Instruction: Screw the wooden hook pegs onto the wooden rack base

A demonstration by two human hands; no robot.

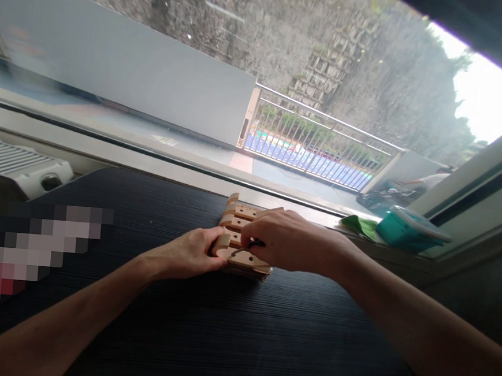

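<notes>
On the dark table sits a small wooden rack (pixel 241 257), made of pale slats with round holes and curved ends along its left side. My left hand (pixel 191 253) grips the rack's near left corner, thumb in front and fingers at the curved end. My right hand (pixel 288 240) is closed above the rack's right part and hides some of it. From its fingers a screwdriver (pixel 257 243) with a dark handle and thin metal shaft points left, its tip at the left hole of the nearest slat. Whether the tip is inside the hole I cannot tell.
The black wood-grain table (pixel 239 332) reaches up to the window sill. On the sill at right stand a teal lidded tub (pixel 413 230) and a green cloth (pixel 360 225). A white heater (pixel 22 161) is at left. A balcony railing (pixel 320 135) shows outside.
</notes>
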